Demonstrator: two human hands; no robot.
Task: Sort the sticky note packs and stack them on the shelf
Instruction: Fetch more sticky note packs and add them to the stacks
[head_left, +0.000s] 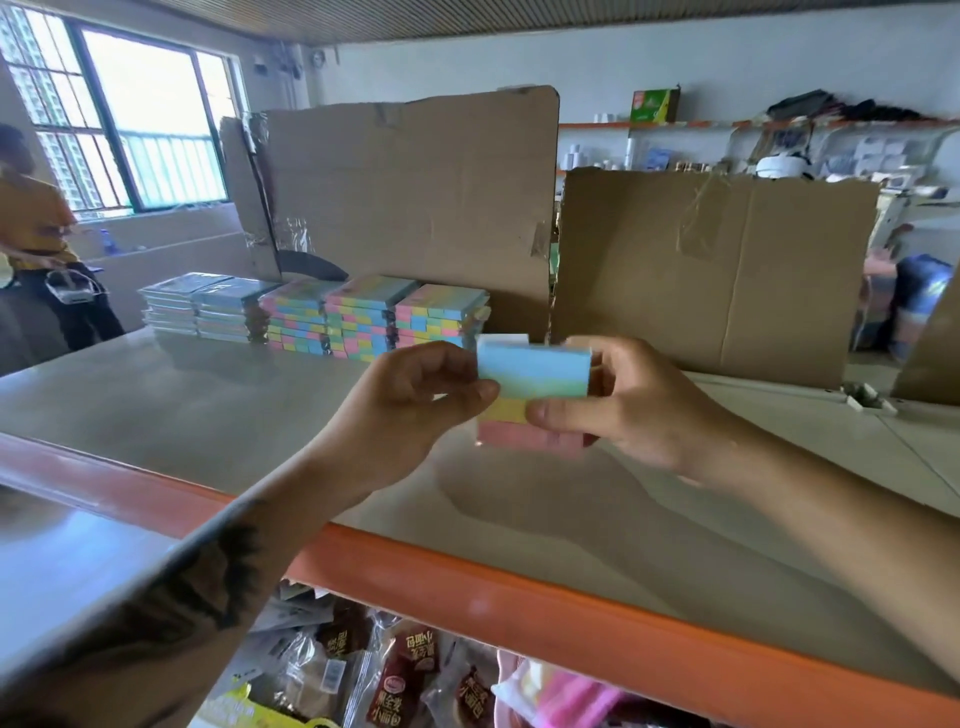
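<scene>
I hold a sticky note pack (530, 374) with blue, green, yellow and pink bands upright above the shelf board (208, 415). My left hand (415, 400) pinches its left edge. Its right side sits in the grip of my right hand (618, 405), thumb across the front. At the back of the shelf stand several stacks of multicoloured packs (374, 322), with stacks of pale blue packs (208, 306) to their left.
Cardboard sheets (415, 208) (711, 275) stand upright behind the stacks. The shelf has an orange front rail (519, 608); snack packets (405, 675) lie on the level below. A person (41, 239) stands at the far left by the window.
</scene>
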